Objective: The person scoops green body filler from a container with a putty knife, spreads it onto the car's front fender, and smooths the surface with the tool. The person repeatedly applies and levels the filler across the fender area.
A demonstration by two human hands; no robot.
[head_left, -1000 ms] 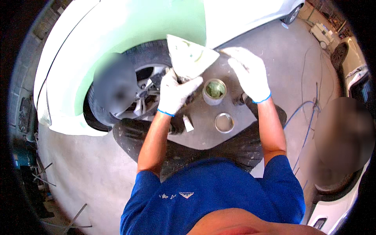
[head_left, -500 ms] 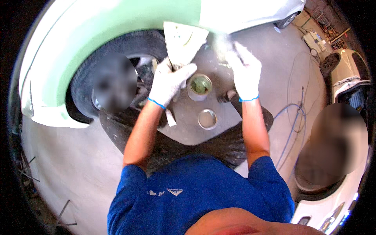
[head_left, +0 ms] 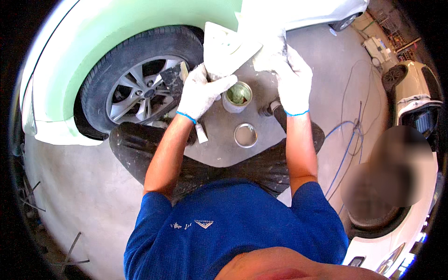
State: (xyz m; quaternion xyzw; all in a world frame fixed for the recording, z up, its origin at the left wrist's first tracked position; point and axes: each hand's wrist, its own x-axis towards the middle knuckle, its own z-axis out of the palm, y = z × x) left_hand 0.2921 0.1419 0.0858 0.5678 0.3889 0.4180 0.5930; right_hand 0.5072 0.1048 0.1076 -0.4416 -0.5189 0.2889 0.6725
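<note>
In a white glove, my left hand (head_left: 198, 91) grips a pale, roughly triangular putty board (head_left: 226, 51), with its thumb laid along the lower edge. Gloved too, my right hand (head_left: 295, 81) is closed on a pale flat spreader (head_left: 268, 59) at the board's right side; its upper outline merges with the bright car body behind. Below the board an opened tin (head_left: 238, 95) holds greenish paste. Nearer me a round lid (head_left: 245, 135) lies on the floor. A small white tapered end (head_left: 201, 134) shows below my left wrist; what it belongs to is hidden.
A car fender (head_left: 186, 16) with a pale green patch curves over a wheel (head_left: 144, 91) at the left. My bent legs (head_left: 135, 149) flank the tin. A blue hose (head_left: 343, 140) loops across the floor at the right. Another car (head_left: 413, 88) stands beyond.
My right hand has come down slightly, and the spreader has moved in from a blur to beside the board. The board has shifted a little to the right.
</note>
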